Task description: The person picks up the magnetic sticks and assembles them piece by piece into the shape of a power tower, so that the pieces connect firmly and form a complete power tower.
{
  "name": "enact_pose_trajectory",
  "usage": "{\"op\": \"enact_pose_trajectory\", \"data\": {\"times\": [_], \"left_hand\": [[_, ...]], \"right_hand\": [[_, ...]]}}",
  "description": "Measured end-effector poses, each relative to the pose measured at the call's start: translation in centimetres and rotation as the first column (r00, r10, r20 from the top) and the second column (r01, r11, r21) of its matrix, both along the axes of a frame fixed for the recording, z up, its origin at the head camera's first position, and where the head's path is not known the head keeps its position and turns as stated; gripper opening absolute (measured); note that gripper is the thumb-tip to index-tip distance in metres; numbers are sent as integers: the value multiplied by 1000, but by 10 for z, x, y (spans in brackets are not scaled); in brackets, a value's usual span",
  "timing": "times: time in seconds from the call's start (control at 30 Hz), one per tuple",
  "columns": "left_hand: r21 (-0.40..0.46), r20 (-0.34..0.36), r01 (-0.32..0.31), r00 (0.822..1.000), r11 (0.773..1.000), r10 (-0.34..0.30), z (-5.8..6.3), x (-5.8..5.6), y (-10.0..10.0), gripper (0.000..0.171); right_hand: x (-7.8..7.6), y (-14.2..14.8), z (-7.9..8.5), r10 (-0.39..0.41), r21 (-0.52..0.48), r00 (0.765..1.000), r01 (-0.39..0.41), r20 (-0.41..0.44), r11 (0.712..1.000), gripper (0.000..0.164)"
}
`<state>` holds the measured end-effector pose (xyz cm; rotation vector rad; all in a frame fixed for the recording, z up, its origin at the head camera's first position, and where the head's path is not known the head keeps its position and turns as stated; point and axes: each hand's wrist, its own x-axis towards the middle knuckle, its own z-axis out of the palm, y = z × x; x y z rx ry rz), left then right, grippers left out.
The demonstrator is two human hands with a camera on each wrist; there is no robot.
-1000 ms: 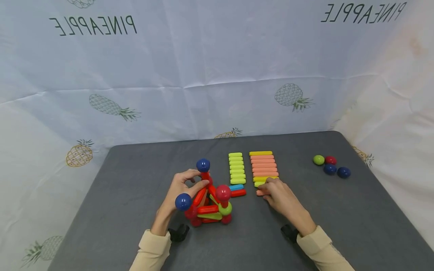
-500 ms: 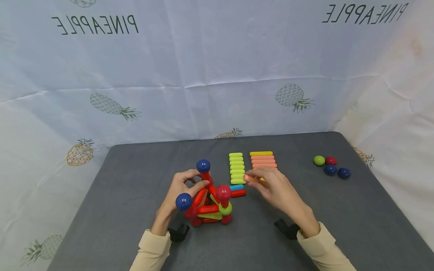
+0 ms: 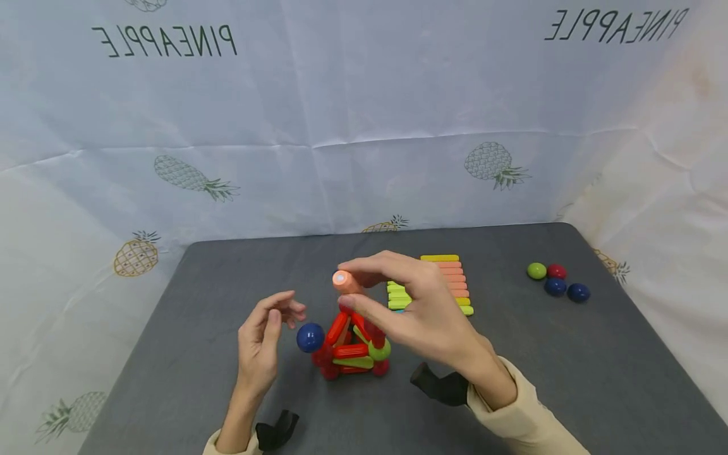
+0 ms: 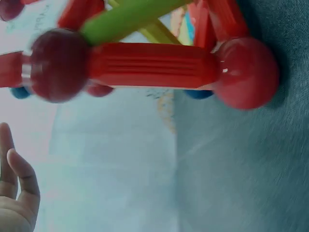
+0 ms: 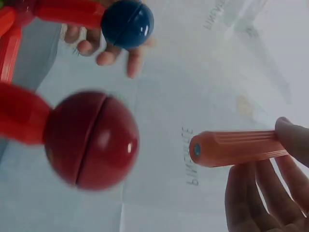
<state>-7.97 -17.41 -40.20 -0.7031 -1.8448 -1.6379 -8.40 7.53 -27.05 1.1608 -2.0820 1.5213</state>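
Note:
My right hand point(image 3: 423, 309) pinches an orange magnetic rod point(image 3: 345, 282) between thumb and fingers, above the back of a ball-and-rod structure. In the right wrist view, the free end of the rod point(image 5: 231, 148) stands apart from a red ball point(image 5: 91, 140) and a blue ball point(image 5: 127, 24). Red rods point(image 3: 351, 351), green rods and red balls make up the structure on the table, with a blue ball point(image 3: 310, 337) at its left. Left of it, my left hand point(image 3: 258, 347) is raised with relaxed fingers and holds nothing. My right hand hides the structure's rear and right top.
Behind my right hand lie rows of green rods point(image 3: 398, 297) and orange and yellow rods point(image 3: 452, 278), partly covered. Loose green, red and blue balls point(image 3: 555, 286) rest at the right of the grey table point(image 3: 239, 272). A pineapple-print cloth point(image 3: 318, 95) hangs behind.
My right hand has picked up the orange rod from beside the rows and brought it left and up over the structure. My left hand has let go of the structure and drawn back left.

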Motion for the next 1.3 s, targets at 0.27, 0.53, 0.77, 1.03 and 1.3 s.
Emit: {"op": "enact_pose_trajectory", "data": {"times": [0.27, 0.53, 0.77, 1.03, 1.3], "left_hand": [[-145, -278, -32, 960, 989, -10, 6, 14, -2, 39], [-179, -292, -104, 955, 978, 48, 7, 20, 6, 22], [-187, -248, -102, 967, 977, 53, 6, 22, 4, 22], [-184, -220, -108, 973, 977, 66, 6, 24, 5, 22], [-197, -190, -133, 977, 971, 96, 7, 26, 5, 22]], "right_hand": [[-6, -17, -17, 112, 125, 988, -125, 104, 984, 25], [-14, -16, -36, 79, 298, 977, -137, 199, 945, 13], [-16, -13, -44, 81, 379, 958, -186, 276, 906, 15], [-15, -14, -50, 55, 469, 972, -160, 229, 869, 18], [-13, -17, -52, 15, 545, 996, -62, 89, 836, 21]]}}
